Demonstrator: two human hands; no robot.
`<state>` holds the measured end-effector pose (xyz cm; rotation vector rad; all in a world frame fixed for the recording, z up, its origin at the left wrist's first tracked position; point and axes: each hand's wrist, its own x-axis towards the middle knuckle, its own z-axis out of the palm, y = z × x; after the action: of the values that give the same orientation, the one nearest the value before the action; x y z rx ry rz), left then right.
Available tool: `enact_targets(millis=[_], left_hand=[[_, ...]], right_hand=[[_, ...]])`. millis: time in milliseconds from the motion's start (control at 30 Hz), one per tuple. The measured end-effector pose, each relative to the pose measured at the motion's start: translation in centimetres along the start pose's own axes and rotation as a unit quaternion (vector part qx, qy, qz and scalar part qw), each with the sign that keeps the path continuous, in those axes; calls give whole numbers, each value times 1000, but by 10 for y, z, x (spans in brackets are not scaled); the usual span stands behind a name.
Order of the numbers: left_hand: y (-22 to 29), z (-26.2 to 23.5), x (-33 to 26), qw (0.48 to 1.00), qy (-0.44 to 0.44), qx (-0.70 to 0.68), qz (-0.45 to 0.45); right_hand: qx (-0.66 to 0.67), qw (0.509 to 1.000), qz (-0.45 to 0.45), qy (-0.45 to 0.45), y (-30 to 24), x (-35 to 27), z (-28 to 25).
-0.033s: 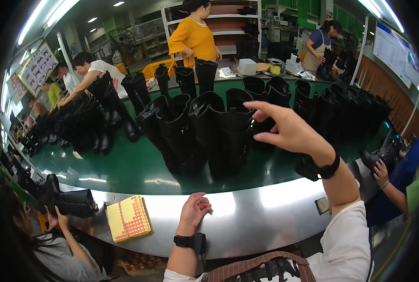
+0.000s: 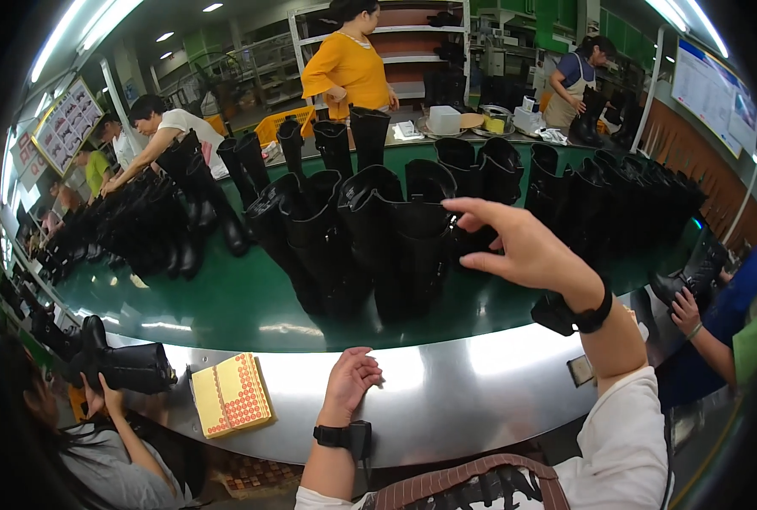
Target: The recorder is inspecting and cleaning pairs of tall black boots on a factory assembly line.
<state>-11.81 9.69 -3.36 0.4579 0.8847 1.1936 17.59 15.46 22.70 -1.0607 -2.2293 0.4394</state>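
From here the right hand (image 2: pixel 527 248), thumb and fingers wide and empty, hangs right by the top of a tall boot (image 2: pixel 414 242) upright on the green table (image 2: pixel 217 297), left hand (image 2: pixel 353 381) loosely curled, so one clumsy nudge could topple it.

Head view: left unit of a side-by-side fisheye pair, worn on the head. Faces forward and down across steel counter (image 2: pixel 463 416) and green table (image 2: pixel 200 306); shelving (image 2: pixel 412 65) far off at top. Left hand (image 2: pixel 353 378) and right hand (image 2: pixel 521 245) sit near the lens. Upright, unmirrored (straight edges bow toward the dark rim).
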Motion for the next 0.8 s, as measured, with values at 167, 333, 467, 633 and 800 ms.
enact_targets(millis=[167, 333, 467, 633, 800], left_hand=[[17, 37, 33, 950, -28, 294, 102], [44, 47, 137, 819, 17, 469, 329], [31, 44, 176, 838, -54, 438, 320], [27, 41, 170, 818, -38, 462, 342], [17, 68, 136, 741, 75, 549, 379]], right_hand=[[75, 993, 89, -37, 36, -73, 37], [47, 989, 141, 13, 105, -58, 133], [252, 954, 57, 149, 135, -17, 193], [183, 955, 171, 162, 123, 6, 227], [193, 945, 182, 194, 111, 2, 220]])
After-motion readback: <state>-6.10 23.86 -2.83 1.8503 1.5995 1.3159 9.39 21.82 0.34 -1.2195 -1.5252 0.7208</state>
